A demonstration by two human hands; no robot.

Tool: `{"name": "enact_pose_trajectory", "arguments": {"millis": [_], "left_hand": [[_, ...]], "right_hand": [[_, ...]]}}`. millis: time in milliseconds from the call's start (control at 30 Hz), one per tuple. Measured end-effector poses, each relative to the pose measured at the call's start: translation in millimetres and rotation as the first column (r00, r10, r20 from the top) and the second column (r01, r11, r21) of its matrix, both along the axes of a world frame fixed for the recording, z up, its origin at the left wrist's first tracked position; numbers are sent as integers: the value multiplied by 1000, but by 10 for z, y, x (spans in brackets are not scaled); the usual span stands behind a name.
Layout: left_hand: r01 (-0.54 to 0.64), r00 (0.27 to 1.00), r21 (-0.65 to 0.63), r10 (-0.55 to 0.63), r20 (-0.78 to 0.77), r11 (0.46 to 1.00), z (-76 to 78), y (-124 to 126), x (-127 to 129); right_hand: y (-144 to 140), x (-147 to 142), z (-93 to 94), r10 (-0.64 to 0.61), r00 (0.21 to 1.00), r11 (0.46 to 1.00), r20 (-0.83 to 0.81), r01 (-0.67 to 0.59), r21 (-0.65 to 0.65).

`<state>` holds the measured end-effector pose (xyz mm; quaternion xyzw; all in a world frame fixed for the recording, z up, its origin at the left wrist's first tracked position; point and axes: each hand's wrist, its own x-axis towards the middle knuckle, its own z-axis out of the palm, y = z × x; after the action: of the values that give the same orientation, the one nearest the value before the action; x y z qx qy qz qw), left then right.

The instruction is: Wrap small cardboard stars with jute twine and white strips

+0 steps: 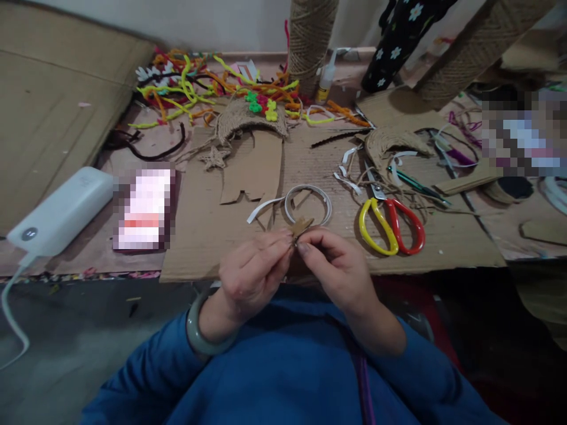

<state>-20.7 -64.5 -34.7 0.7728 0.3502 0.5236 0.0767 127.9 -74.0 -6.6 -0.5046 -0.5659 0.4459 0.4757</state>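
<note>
Both hands meet just below the middle of the view, at the near edge of the cardboard sheet (310, 177) that covers the table. The left hand (250, 274) and the right hand (339, 265) are each closed in a narrow pinch on the same small cardboard piece (301, 226) — thumb and forefinger tips press on it from either side, with the other fingers curled under. The piece is tan and flat; its exact shape cannot be told. A pale green bangle (201, 336) sits on the left wrist, and blue sleeves cover both arms.

Just beyond the fingertips, at 12 o'clock from the piece, lies a white strip loop (310, 198) with a loose tail running toward 9 o'clock. At 3 o'clock from the hands lie scissors (392, 227) with one yellow and one red handle, closed, blades pointing to 11 o'clock. A cut cardboard shape (252, 171) lies at 11 o'clock, touching a twine-covered form (241, 118) farther off. A tangle of coloured pipe cleaners (199, 88) spreads across the far side at 11 to 12 o'clock — near a glue bottle (325, 79). A white power bank (62, 209) rests at 9 o'clock, well apart from the hands.
</note>
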Motion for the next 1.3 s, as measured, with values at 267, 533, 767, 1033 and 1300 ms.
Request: {"name": "enact_pose_trajectory", "arguments": {"millis": [267,533,767,1033,1300], "left_hand": [[-14,1000,-96,15,2,995,28,-19,-2],[-16,999,-239,27,42,971,53,-36,-5],[53,993,-317,-17,116,947,13,-17,-27],[51,993,-274,-21,112,960,71,57,-33],[81,996,-354,-62,63,932,92,62,-54]], "right_hand": [[39,6,-89,14,968,966,-252,-78,-246],[60,-33,-109,4,935,946,-354,-119,-303],[71,-45,-83,-8,884,909,-467,-187,-371],[69,-27,-114,-34,910,917,-412,-135,-375],[80,-18,-121,-33,948,939,-316,-79,-336]]}}
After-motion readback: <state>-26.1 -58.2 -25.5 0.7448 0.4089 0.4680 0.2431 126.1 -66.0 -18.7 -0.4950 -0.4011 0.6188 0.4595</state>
